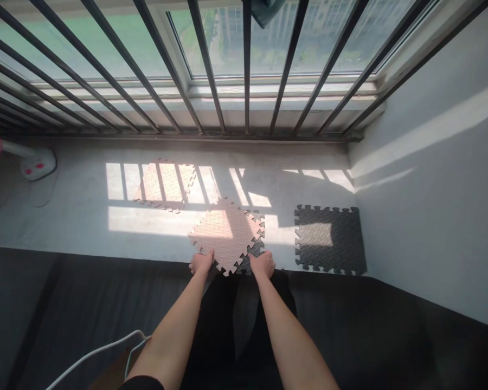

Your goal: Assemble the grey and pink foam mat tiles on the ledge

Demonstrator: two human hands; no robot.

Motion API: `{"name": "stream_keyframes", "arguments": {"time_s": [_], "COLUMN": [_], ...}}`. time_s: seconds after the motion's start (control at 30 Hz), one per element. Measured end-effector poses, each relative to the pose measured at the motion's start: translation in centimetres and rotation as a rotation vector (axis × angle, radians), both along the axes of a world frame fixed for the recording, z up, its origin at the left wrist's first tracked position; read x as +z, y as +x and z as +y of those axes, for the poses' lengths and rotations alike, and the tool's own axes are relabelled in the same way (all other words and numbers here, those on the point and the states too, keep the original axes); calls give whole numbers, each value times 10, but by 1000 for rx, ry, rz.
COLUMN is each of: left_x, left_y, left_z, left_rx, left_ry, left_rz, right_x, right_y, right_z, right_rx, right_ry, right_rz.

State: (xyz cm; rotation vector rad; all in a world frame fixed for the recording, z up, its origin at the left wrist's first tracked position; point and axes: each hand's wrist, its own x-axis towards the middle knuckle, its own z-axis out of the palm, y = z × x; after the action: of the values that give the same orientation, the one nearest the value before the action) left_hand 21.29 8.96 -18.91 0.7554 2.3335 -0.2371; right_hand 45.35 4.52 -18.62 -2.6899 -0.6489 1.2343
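A pink interlocking foam mat tile (223,230) lies turned like a diamond over a dark grey foam mat tile (255,249), which shows mostly along its right side. My left hand (201,262) is closed at the pink tile's lower left edge; its fingertips are hidden. On the other side, my right hand (262,264) grips the grey tile's lower right corner, thumb on top. Another dark grey foam tile (329,238) rests on the ledge to the right. Farther back on the left lies a second pink foam tile (166,184), striped by shadows.
The pale ledge (81,227) runs below a window with dark metal bars (247,70). A white wall (431,189) bounds the right side. A fan's base (39,165) stands at far left. A white cable (93,352) curves near my left forearm.
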Motion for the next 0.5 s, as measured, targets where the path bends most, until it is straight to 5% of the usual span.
{"name": "stream_keyframes", "arguments": {"time_s": [0.5], "left_x": [-8], "left_y": [-12], "left_z": [26], "left_rx": [158], "left_ry": [196], "left_rz": [-102], "right_x": [-9], "right_y": [-2], "right_z": [-25], "right_rx": [-104], "right_ry": [521], "right_rz": [573]}}
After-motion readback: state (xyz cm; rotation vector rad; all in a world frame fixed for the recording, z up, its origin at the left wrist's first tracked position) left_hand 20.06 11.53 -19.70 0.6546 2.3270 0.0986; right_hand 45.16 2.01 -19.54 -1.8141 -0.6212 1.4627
